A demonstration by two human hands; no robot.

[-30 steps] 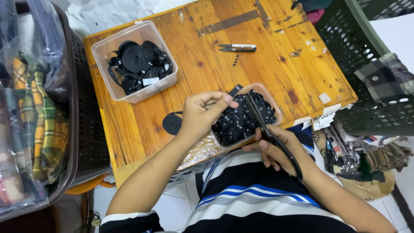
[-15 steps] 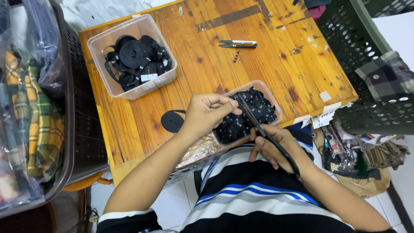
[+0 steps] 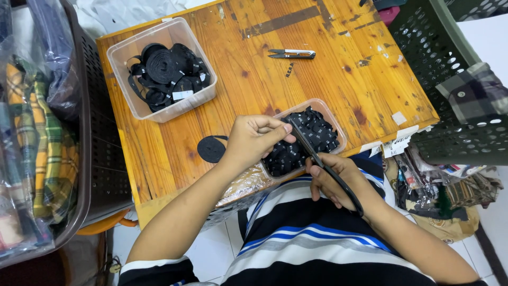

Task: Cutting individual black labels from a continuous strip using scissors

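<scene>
Black scissors (image 3: 328, 168) are gripped in the right hand (image 3: 338, 180); a black label strip (image 3: 290, 127) is pinched by the left hand (image 3: 254, 139) above the small tub (image 3: 338, 132) of cut labels.

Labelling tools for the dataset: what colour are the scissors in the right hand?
Black, blades and handles alike: the scissors in the right hand. Head view, the only one.

A clear plastic tub (image 3: 203, 100) of black ribbon rolls (image 3: 164, 69) stands at the far left of the worn wooden table (image 3: 238, 79), with small thread snips (image 3: 292, 53) lying farther right; a dark green perforated basket (image 3: 444, 79) holds plaid cloth (image 3: 471, 95) alongside
</scene>
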